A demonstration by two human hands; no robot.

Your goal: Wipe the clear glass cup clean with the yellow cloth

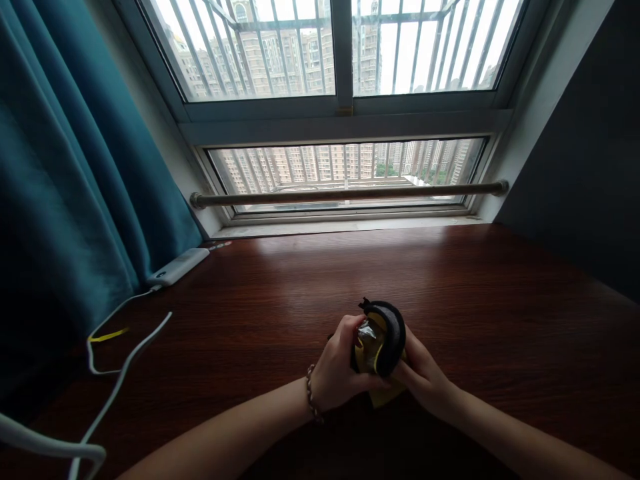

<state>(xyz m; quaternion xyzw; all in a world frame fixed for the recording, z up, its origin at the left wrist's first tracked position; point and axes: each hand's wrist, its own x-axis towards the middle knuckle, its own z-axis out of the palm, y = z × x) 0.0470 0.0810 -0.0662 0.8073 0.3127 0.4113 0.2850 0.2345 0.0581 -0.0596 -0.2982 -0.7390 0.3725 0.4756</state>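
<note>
Lower centre of frame, just above the wooden desk: black-and-yellow pouch, clamped between both hands.

- Left hand: closed around the pouch's left side, fingertips up at the open edge, touching something crinkly and silvery there. Looks like a small packet; can't tell if going in or coming out. Bead bracelet on that wrist.
- Right hand: wrapped around the right and under side, fingers curled tight on the black shell. Probably bracing, so the opening faces the left hand.
- Held off the desk rather than resting on it. Likely for access to the mouth from the side.

Rest:
- Left of frame, at the desk's back corner: white power bank, white cable trailing toward lower left, yellow tie on it. Well apart from the hands. Parked by the wall, presumably out of the way.
- Teal curtain down the left edge.
- Barred window across the top, metal rail along the lower pane.
</note>
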